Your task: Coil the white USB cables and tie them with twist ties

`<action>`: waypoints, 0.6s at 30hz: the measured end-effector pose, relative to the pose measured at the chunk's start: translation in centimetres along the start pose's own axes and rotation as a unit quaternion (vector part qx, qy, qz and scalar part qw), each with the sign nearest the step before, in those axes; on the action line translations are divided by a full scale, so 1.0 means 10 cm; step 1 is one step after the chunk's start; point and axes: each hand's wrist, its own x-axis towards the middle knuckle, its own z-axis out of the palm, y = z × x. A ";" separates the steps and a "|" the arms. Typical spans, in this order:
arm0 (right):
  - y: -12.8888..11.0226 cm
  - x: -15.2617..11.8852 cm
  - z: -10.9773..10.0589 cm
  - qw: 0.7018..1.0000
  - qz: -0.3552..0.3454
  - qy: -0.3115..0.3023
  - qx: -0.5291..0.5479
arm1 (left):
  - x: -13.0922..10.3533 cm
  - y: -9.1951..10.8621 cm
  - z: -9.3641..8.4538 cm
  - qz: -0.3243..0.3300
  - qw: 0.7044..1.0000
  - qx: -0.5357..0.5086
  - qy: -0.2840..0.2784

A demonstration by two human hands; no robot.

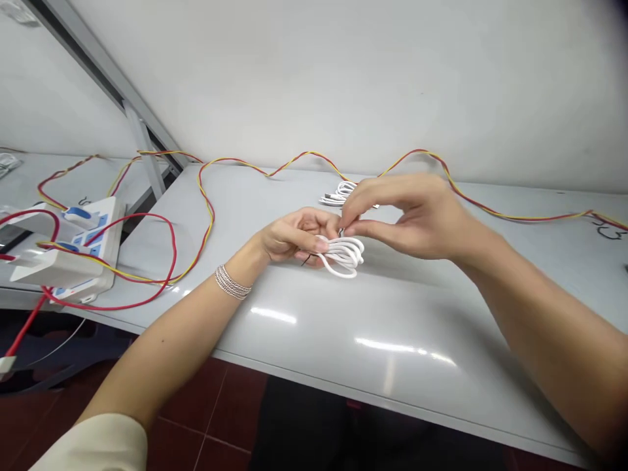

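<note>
A white cable (346, 254), coiled into a bundle, is held over the table by my left hand (297, 237), its thumb pressed on the loops. A thin black twist tie (308, 259) pokes out below the left fingers. My right hand (405, 212) pinches a dark end of what looks like the same tie (341, 231) between thumb and forefinger, just above the coil. Behind the hands, another white coiled cable (338, 195) lies on the table, partly covered by my right hand.
A power strip (105, 261) with bulky white plugs and red and yellow wires stands at the left. Twisted red-yellow wire (309, 153) runs along the wall. Black ties (608, 226) lie at the far right of the grey table (314, 333). A metal frame (144, 147) rises at back left.
</note>
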 end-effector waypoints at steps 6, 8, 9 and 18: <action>-0.12 -0.02 0.04 0.963 -0.141 0.019 -0.227 | -0.02 0.00 -0.03 -0.006 0.999 -0.021 -0.046; -0.11 -0.03 0.05 0.945 -0.158 0.022 -0.286 | -0.01 0.01 -0.03 0.001 0.999 -0.012 -0.049; -0.11 -0.03 0.04 0.940 -0.155 0.021 -0.302 | -0.01 0.02 -0.03 0.005 0.999 -0.003 -0.041; -0.06 -0.05 0.00 0.951 -0.041 -0.090 -0.292 | 0.01 0.13 -0.05 0.080 0.974 0.211 0.013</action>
